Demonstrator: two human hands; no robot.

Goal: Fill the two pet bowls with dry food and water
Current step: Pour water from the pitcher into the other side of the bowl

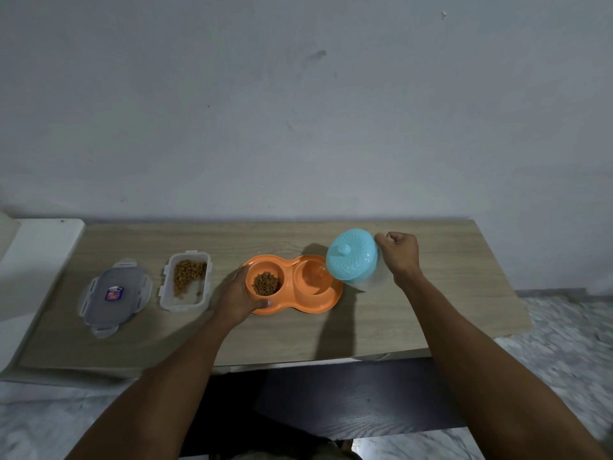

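An orange double bowl (320,305) was set flat, with brown kibble (265,283) heaped in its 9 o'clock well. A blue-lidded clear jug (353,258) was held tilted over its 3 o'clock well. An open kibble tub (185,280) was placed at the bowl's 9 o'clock

Dim, flat indoor light; soft shadows fall toward the viewer, with wide-angle bending and blur at edges.

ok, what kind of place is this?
Probably a room in a home: wooden table against a bare painted wall, marbled floor tiles, plus an orange double pet bowl with kibble and a blue jug.
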